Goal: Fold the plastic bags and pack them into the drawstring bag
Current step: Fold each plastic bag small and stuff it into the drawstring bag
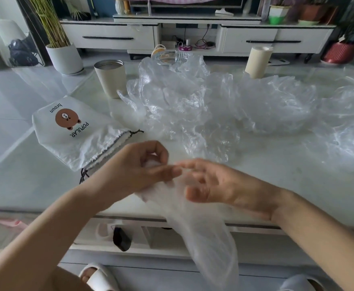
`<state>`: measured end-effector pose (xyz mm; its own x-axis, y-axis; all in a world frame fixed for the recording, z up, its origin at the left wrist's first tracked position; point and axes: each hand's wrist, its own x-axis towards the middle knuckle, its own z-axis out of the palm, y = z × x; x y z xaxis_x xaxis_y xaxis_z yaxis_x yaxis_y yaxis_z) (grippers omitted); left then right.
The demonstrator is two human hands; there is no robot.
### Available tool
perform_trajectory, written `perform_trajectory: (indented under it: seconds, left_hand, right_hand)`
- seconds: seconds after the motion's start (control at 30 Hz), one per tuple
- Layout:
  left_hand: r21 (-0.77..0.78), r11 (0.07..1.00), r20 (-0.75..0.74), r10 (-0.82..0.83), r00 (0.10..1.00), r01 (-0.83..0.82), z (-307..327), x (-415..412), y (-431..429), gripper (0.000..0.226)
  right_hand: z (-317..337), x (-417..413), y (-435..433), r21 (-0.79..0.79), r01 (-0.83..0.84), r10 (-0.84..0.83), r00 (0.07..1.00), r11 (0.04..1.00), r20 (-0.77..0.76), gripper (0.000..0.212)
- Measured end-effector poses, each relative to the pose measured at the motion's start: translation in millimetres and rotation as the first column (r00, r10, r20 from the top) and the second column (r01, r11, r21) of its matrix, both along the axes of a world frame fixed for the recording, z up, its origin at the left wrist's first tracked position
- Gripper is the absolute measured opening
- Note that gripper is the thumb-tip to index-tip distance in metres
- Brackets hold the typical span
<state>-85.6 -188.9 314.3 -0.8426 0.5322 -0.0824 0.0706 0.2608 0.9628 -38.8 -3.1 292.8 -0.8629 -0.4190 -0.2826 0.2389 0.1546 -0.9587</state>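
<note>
A clear plastic bag (205, 234) hangs from my hands over the table's front edge, its lower part blurred. My left hand (138, 166) grips its bunched top with curled fingers and thumb. My right hand (216, 183) is beside it with fingers spread and relaxed, fingertips touching the plastic near my left fingers. A white drawstring bag (71, 133) with a brown bear print lies flat at the left, its gathered mouth toward my left hand. A heap of crumpled clear plastic bags (214, 101) covers the middle and right of the table.
A beige cup (110, 77) stands behind the drawstring bag. A cream cylinder (258, 60) stands at the back right, and a glass dish (167, 56) sits behind the heap. The white glossy table (35, 185) ends just below my hands. My slippers show below.
</note>
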Motion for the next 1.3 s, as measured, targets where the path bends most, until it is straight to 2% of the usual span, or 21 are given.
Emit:
perform_trajectory:
  seconds: [0.03, 0.1, 0.17, 0.23, 0.27, 0.3, 0.37, 0.4, 0.47, 0.53, 0.6, 0.7, 0.8, 0.87, 0.93, 1.0, 1.1, 1.2, 1.23, 1.27, 1.3]
  left_hand:
    - [-0.044, 0.998, -0.024, -0.047, 0.999, 0.046, 0, 1, 6, 0.029]
    - [-0.114, 0.991, -0.086, -0.079, 0.993, 0.069, 5, -1, 13, 0.024]
    - [-0.093, 0.994, -0.165, 0.040, 0.985, -0.056, 11, -13, 11, 0.021]
    - [0.136, 0.969, -0.074, 0.215, 0.974, -0.204, 16, -26, 4, 0.027]
    - [0.238, 0.943, 0.001, 0.239, 0.971, -0.233, 16, -31, 2, 0.034]
    - [0.254, 0.942, 0.047, 0.214, 0.976, -0.219, 13, -30, 2, 0.044]
    - [0.118, 0.991, 0.101, 0.043, 0.994, -0.055, 3, -20, 15, 0.066]
    - [0.063, 0.998, 0.140, -0.029, 0.990, 0.020, -3, -13, 24, 0.066]
    - [0.066, 0.998, 0.208, -0.036, 0.978, 0.022, -12, -4, 39, 0.046]
    - [0.084, 0.995, 0.207, 0.030, 0.978, -0.048, -14, -5, 44, 0.032]
    - [0.089, 0.995, 0.202, 0.024, 0.979, -0.043, -17, -8, 46, 0.028]
    - [0.081, 0.997, 0.195, -0.018, 0.981, 0.002, -21, -6, 47, 0.024]
    - [0.083, 0.994, 0.212, 0.046, 0.976, -0.065, -21, -7, 49, 0.013]
    - [0.172, 0.974, 0.375, 0.075, 0.924, -0.148, -21, -10, 50, 0.022]
    - [0.243, 0.957, 0.520, 0.009, 0.854, -0.158, -21, -11, 51, 0.027]
    - [0.229, 0.972, 0.545, -0.090, 0.834, -0.045, -22, -9, 51, 0.040]
    - [0.246, 0.968, 0.586, -0.195, 0.787, 0.057, -21, -2, 54, 0.030]
    - [0.247, 0.968, 0.605, -0.125, 0.786, -0.037, -26, -6, 51, 0.023]
    - [0.235, 0.969, 0.594, -0.080, 0.801, -0.077, -30, -10, 49, 0.022]
    - [0.222, 0.968, 0.576, -0.035, 0.817, -0.115, -32, -12, 47, 0.023]
    - [0.209, 0.967, 0.553, 0.005, 0.833, -0.145, -34, -13, 46, 0.024]
  right_hand:
    - [-5, 0, -3, 0.004, -0.030, 0.030, 1.000, 1.000, 0.006, 0.036]
    - [-7, 2, -5, 0.003, 0.048, -0.048, 0.999, 0.999, -0.010, 0.015]
    - [-8, 3, -2, 0.002, 0.162, -0.162, 0.987, 0.987, -0.026, 0.012]
    - [-6, 4, 6, -0.040, 0.254, -0.255, 0.966, 0.966, -0.039, 0.016]
    - [-5, 5, 8, -0.072, 0.299, -0.303, 0.952, 0.952, -0.045, 0.019]
    - [-5, 5, 9, -0.104, 0.338, -0.345, 0.937, 0.935, -0.055, 0.021]
    - [-4, 5, 11, -0.147, 0.408, -0.421, 0.904, 0.901, -0.077, 0.026]
    - [-5, 5, 10, -0.153, 0.439, -0.454, 0.887, 0.885, -0.082, 0.029]
    - [-6, 4, 11, -0.139, 0.505, -0.517, 0.853, 0.852, -0.074, 0.029]
    - [-5, 3, 14, -0.103, 0.541, -0.548, 0.835, 0.835, -0.057, 0.016]
    - [-3, 3, 17, -0.136, 0.520, -0.527, 0.850, 0.843, -0.018, 0.005]
    - [-3, 1, 17, -0.213, 0.495, -0.507, 0.862, 0.842, 0.002, 0.018]
    - [-5, 0, 16, -0.214, 0.518, -0.541, 0.839, 0.828, -0.063, 0.036]
    - [-5, 1, 15, -0.167, 0.514, -0.540, 0.817, 0.841, -0.205, 0.048]
    - [-6, 2, 13, -0.096, 0.498, -0.494, 0.782, 0.862, -0.379, 0.053]
    - [-11, 1, 13, -0.046, 0.526, -0.478, 0.729, 0.849, -0.491, 0.055]
    - [-13, -3, 16, -0.032, 0.563, -0.491, 0.690, 0.826, -0.531, 0.050]
    - [-6, -5, 25, -0.047, 0.506, -0.471, 0.761, 0.862, -0.446, 0.036]
    - [-4, -3, 29, -0.015, 0.499, -0.446, 0.761, 0.867, -0.470, 0.034]
    - [-4, -1, 32, 0.082, 0.513, -0.378, 0.723, 0.855, -0.578, 0.039]
    - [-3, 1, 32, 0.227, 0.545, -0.239, 0.653, 0.807, -0.719, 0.051]
